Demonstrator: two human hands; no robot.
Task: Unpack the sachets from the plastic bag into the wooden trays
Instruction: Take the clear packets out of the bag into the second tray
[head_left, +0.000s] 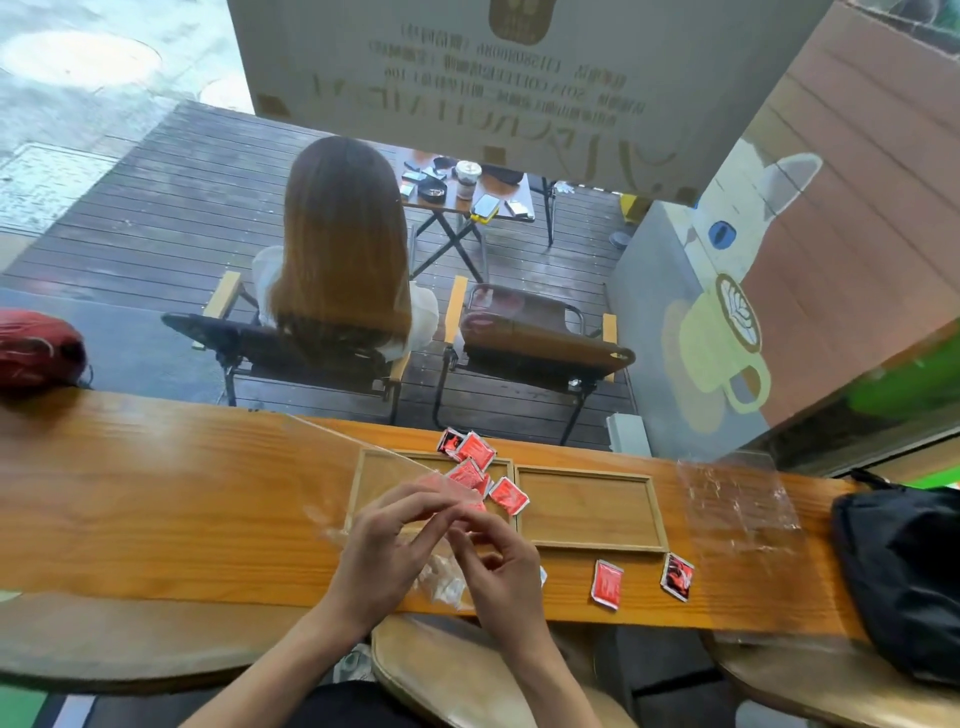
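Both hands work the clear, crinkled plastic bag (441, 577) over the near edge of the left shallow rectangular wooden tray (374, 478). Left hand (384, 540): fingers pinched on the film. Right hand (498, 561): fingertips curled onto the same film. Several small red foil sachets (509, 496) lie at the tray's far right corner, some spilling past the rim; two more red sachets (607, 584) sit on the orange wooden counter (156, 493). Right wooden tray (592, 509) holds nothing. Judgement: spread the bag mouth, tip over the tray so sachets land inside.
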